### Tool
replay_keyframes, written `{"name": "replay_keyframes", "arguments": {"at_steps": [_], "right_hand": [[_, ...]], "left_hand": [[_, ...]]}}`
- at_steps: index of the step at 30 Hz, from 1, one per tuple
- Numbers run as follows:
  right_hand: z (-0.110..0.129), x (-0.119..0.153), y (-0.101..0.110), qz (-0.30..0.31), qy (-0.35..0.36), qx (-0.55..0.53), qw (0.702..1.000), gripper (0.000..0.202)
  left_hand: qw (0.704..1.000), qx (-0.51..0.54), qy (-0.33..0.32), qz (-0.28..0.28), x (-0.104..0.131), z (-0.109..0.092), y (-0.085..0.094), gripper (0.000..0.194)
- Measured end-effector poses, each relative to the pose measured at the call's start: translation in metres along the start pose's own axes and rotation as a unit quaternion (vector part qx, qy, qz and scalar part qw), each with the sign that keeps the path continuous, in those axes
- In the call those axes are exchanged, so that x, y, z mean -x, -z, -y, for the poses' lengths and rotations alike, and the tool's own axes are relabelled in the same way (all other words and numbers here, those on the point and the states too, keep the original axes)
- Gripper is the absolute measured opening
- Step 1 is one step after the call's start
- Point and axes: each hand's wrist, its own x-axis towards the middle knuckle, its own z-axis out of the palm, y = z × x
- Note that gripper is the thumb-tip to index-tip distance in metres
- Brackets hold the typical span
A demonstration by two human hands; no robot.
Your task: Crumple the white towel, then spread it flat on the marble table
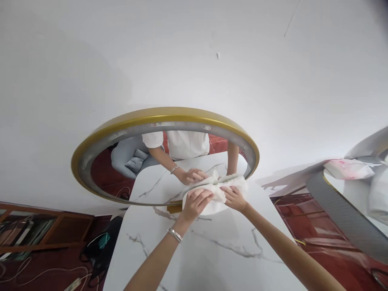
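A round mirror with a gold frame stands on a white marble-patterned table, its face towards me. At its lower right edge is a crumpled white cloth, folded over the rim; whether it is fabric or paper I cannot tell. My left hand, with a silver bracelet at the wrist, has its fingers bent over the cloth's left part. Pressing the right part against the rim is my right hand. Both hands show again in the glass, and the cloth hides part of the frame.
Behind the mirror rises a white wall. To the right, another table bears a pink and white tissue pack and a white roll. At lower left are a wooden shelf, a black bag and cables on a red floor.
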Motion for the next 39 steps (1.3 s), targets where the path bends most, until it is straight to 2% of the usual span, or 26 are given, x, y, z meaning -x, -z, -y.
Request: {"name": "replay_keyframes", "arguments": {"at_steps": [2, 5, 8, 11, 14, 17, 24, 27, 29, 31, 33, 36, 39], "right_hand": [[0.005, 0.008, -0.002, 0.021, 0.023, -0.023, 0.999, 0.031], [0.01, 0.011, -0.006, 0.027, 0.028, -0.027, 0.999, 0.027], [0.011, 0.004, -0.005, 0.026, 0.022, -0.025, 0.999, 0.026], [0.01, -0.008, -0.001, 0.006, 0.024, -0.04, 0.999, 0.03], [0.006, -0.024, 0.007, -0.023, 0.021, -0.052, 0.998, 0.031], [-0.004, -0.046, 0.015, -0.046, 0.01, -0.023, 0.999, 0.024], [-0.051, -0.129, 0.038, -0.159, -0.027, 0.107, 0.981, 0.015], [-0.066, -0.162, 0.049, -0.192, -0.054, 0.137, 0.97, 0.022], [-0.069, -0.171, 0.054, -0.19, -0.076, 0.128, 0.97, 0.028], [-0.067, -0.166, 0.054, -0.167, -0.082, 0.092, 0.978, 0.04], [-0.059, -0.148, 0.048, -0.138, -0.081, 0.064, 0.985, 0.045], [-0.041, -0.102, 0.027, -0.099, -0.086, 0.078, 0.988, 0.029], [-0.019, -0.054, 0.006, -0.044, -0.056, 0.057, 0.996, 0.02]], "left_hand": [[0.998, -0.002, 0.055, 0.017, 0.021, -0.007, -0.004, 0.009], [0.992, -0.007, 0.125, 0.025, 0.037, -0.014, -0.005, 0.011], [0.984, -0.022, 0.179, -0.008, 0.037, -0.02, -0.003, 0.015], [0.975, -0.036, 0.212, -0.063, 0.023, -0.021, 0.002, 0.019], [0.964, -0.048, 0.225, -0.13, -0.004, -0.016, 0.012, 0.017], [0.955, -0.047, 0.209, -0.203, -0.042, -0.007, 0.027, 0.017], [0.922, -0.053, 0.096, -0.371, -0.152, 0.025, 0.065, 0.016], [0.912, -0.073, 0.085, -0.395, -0.186, 0.036, 0.073, 0.013], [0.921, -0.053, 0.101, -0.371, -0.196, 0.039, 0.075, 0.016], [0.935, -0.02, 0.099, -0.339, -0.192, 0.038, 0.073, 0.016], [0.947, 0.001, 0.075, -0.312, -0.174, 0.034, 0.068, 0.011], [0.966, 0.001, 0.042, -0.255, -0.127, 0.027, 0.056, 0.011], [0.985, -0.009, 0.042, -0.166, -0.066, 0.02, 0.043, 0.013]]}}
